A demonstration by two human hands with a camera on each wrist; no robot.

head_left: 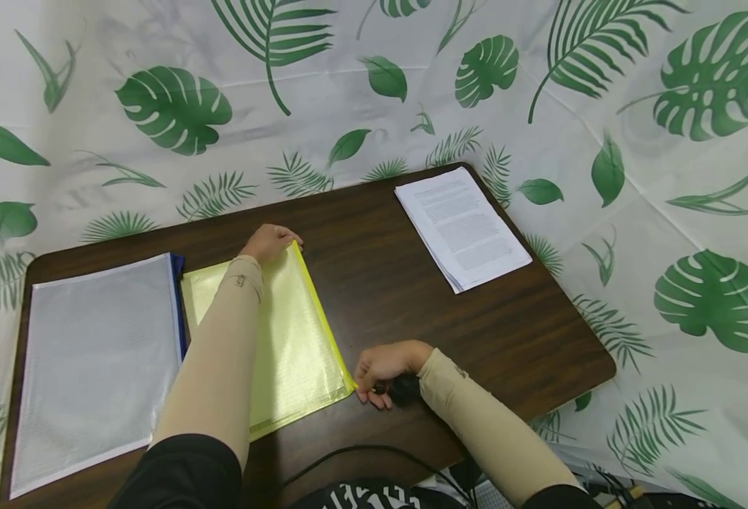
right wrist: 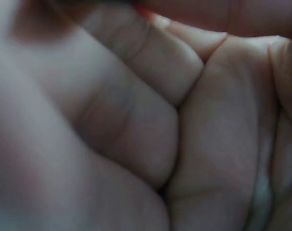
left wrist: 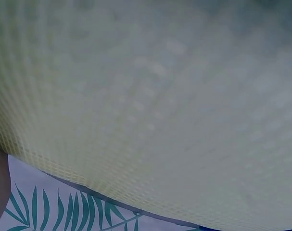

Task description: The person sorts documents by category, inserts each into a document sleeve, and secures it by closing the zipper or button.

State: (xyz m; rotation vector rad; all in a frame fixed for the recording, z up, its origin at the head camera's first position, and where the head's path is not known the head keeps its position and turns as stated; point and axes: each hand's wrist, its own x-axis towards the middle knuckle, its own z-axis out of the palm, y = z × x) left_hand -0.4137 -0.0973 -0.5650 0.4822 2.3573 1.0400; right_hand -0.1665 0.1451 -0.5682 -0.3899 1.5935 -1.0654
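Note:
A yellow mesh zipper pouch (head_left: 285,353) lies on the table, its bright yellow zipper edge facing right. At the pouch's far right corner my left hand (head_left: 271,244) grips the top edge, the sleeved forearm crossing over the pouch. In the left wrist view the pale mesh (left wrist: 150,120) fills most of the picture, very close. My right hand (head_left: 383,369) pinches the near end of the zipper edge at the near right corner. Curled fingers (right wrist: 131,125) fill the right wrist view, and the pinched zipper end is hidden there.
Left of the yellow pouch lies a clear, greyish mesh pouch (head_left: 100,367) with a blue zipper edge. A stack of printed paper (head_left: 463,226) sits at the far right of the brown table (head_left: 374,283). A black cable (head_left: 374,447) runs along the near edge. A leaf-print curtain (head_left: 412,92) hangs behind.

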